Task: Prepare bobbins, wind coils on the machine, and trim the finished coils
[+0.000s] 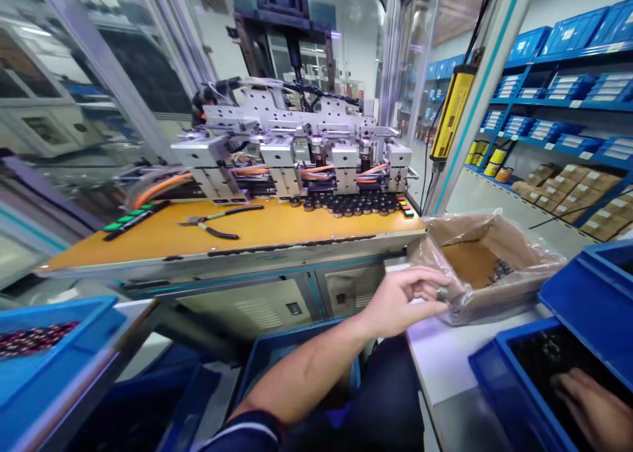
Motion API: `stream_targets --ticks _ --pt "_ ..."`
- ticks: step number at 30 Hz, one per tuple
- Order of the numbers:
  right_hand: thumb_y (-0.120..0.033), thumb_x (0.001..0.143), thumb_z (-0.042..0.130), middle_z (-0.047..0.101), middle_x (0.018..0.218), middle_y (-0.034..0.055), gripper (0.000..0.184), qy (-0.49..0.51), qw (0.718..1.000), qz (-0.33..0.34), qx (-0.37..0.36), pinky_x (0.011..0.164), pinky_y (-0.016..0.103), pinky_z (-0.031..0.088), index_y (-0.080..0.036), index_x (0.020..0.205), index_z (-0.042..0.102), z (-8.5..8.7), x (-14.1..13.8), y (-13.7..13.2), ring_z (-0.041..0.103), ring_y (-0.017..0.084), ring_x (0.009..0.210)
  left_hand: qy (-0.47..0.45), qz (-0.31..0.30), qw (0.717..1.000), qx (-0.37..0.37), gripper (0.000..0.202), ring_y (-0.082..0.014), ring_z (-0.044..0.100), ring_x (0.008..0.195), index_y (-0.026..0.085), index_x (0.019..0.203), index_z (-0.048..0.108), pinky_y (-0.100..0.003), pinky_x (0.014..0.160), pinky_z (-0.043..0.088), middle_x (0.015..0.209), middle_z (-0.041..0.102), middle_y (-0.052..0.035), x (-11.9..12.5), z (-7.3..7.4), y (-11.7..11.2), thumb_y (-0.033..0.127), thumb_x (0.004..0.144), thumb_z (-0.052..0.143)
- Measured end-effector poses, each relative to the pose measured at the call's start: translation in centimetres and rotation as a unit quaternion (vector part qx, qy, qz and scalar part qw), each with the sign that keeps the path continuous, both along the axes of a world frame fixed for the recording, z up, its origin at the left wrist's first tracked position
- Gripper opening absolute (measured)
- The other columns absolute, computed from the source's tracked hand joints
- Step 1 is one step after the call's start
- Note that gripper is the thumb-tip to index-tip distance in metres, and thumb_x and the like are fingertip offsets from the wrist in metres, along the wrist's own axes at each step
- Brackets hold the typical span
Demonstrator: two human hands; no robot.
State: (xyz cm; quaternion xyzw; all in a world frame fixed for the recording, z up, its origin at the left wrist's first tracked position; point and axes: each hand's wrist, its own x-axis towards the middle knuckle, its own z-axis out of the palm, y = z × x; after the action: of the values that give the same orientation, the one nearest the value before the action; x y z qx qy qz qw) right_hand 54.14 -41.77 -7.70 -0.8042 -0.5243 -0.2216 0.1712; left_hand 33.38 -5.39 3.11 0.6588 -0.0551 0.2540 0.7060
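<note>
My left hand (pixel 403 299) reaches across to the right and pinches a small round metal part (pixel 442 293) between thumb and fingers. It is at the near left corner of a cardboard box (pixel 475 307) lined with clear plastic, where a few small metal pieces (pixel 500 271) lie. My right hand (pixel 596 406) is down inside a blue bin (pixel 514 399) of dark parts; its fingertips are blurred, and whether they grip anything is unclear. Small ring-shaped pieces (pixel 551 346) show in that bin.
Ahead stands a metal fixture (pixel 291 119) above an orange worktop (pixel 148 238). Pliers (pixel 217 221), several black round parts (pixel 363 203) and a strip of green buttons (pixel 129 218) lie there. A yellow sensor bar (pixel 452 113) hangs at right. Another blue bin (pixel 99 317) is at left.
</note>
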Motion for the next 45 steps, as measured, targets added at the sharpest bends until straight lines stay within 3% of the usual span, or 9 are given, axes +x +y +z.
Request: stream_targets --ticks 2,5,8,11,17,22,30,39,45 --pt "-0.026 0.083 0.059 0.075 0.081 0.0046 0.015 0.002 0.999 0.003 -0.039 0.066 0.033 0.061 -0.026 0.086 0.074 2.1 -0.2 1.2 0.074 0.026 0.075 0.024 0.005 0.997 -0.079 0.031 -0.0148 0.066 0.077 0.014 0.093 0.076 -0.027 0.071 0.055 0.107 0.072 -0.0122 -2.9 -1.1 0.0 0.024 0.066 0.085" --pt "-0.027 0.093 0.051 0.073 0.09 0.0085 0.022 0.014 0.997 -0.026 -0.071 0.071 0.034 0.059 -0.016 0.095 0.07 6.9 -2.6 4.3 0.072 0.022 0.079 0.045 -0.011 0.991 -0.122 0.036 -0.0135 0.066 0.071 0.015 0.096 0.075 -0.026 0.068 0.056 0.098 0.074 -0.0099 -5.2 -1.4 -0.2 0.024 0.064 0.087" --pt "-0.029 0.096 0.052 0.072 0.093 0.0082 0.02 -0.002 1.0 -0.024 -0.009 0.081 0.034 0.056 -0.017 0.099 0.067 11.7 -6.9 8.5 0.07 0.021 0.085 0.036 -0.013 0.994 -0.104 0.034 -0.012 0.066 0.072 0.016 0.096 0.076 -0.024 0.07 0.056 0.098 0.075 -0.0086 -6.4 -0.8 -0.7 0.017 0.063 0.086" --pt "-0.02 0.093 0.057 0.071 0.092 0.0062 0.01 0.009 0.997 0.048 0.059 0.079 0.029 0.055 -0.018 0.099 0.065 14.3 -11.8 12.2 0.069 0.018 0.084 0.026 -0.008 0.997 -0.075 0.031 -0.0111 0.065 0.071 0.016 0.093 0.077 -0.021 0.067 0.056 0.097 0.076 -0.0081 -7.2 -0.3 -1.5 0.013 0.064 0.084" --pt "-0.005 0.089 0.055 0.069 0.087 0.0041 0.022 0.082 0.973 0.181 0.117 0.071 0.024 0.056 -0.02 0.104 0.061 13.0 -17.7 14.4 0.068 0.014 0.08 0.057 -0.053 0.991 -0.104 0.031 -0.0118 0.068 0.071 0.017 0.096 0.077 -0.022 0.068 0.057 0.102 0.076 -0.0093 -7.6 -1.1 -3.0 0.012 0.066 0.083" --pt "-0.003 0.086 0.057 0.065 0.087 0.0048 0.021 0.104 0.97 0.174 0.133 0.07 0.025 0.055 -0.018 0.101 0.06 12.4 -17.4 14.0 0.065 0.015 0.08 0.027 -0.078 0.989 -0.121 0.019 -0.0147 0.071 0.078 0.016 0.081 0.077 -0.025 0.074 0.059 0.108 0.074 -0.0102 -7.0 -1.6 -4.1 0.012 0.065 0.085" --pt "-0.003 0.084 0.061 0.064 0.088 0.0071 0.02 0.114 0.963 0.192 0.148 0.068 0.024 0.056 -0.015 0.1 0.061 12.5 -17.7 13.6 0.065 0.015 0.079 0.034 -0.086 0.991 -0.098 0.036 -0.0163 0.073 0.085 0.014 0.093 0.076 -0.023 0.078 0.061 0.1 0.076 -0.0086 -6.5 -2.0 -4.9 0.006 0.059 0.087" --pt "-0.002 0.085 0.061 0.061 0.095 0.0101 0.022 0.134 0.955 0.218 0.148 0.074 0.027 0.056 -0.011 0.105 0.062 12.1 -17.7 13.7 0.061 0.016 0.087 0.102 -0.222 0.932 -0.269 0.037 -0.0115 0.075 0.079 0.015 0.098 0.073 -0.02 0.078 0.061 0.083 0.079 -0.0014 -6.4 -2.7 -6.1 -0.001 0.066 0.082" --pt "-0.002 0.085 0.061 0.061 0.097 0.0105 0.023 0.128 0.954 0.225 0.151 0.076 0.026 0.056 -0.011 0.106 0.062 12.3 -17.9 13.7 0.062 0.016 0.089 0.095 -0.187 0.936 -0.283 0.042 -0.0105 0.075 0.074 0.015 0.095 0.073 -0.017 0.073 0.061 0.084 0.079 -0.0004 -6.3 -2.5 -6.7 -0.002 0.059 0.085"
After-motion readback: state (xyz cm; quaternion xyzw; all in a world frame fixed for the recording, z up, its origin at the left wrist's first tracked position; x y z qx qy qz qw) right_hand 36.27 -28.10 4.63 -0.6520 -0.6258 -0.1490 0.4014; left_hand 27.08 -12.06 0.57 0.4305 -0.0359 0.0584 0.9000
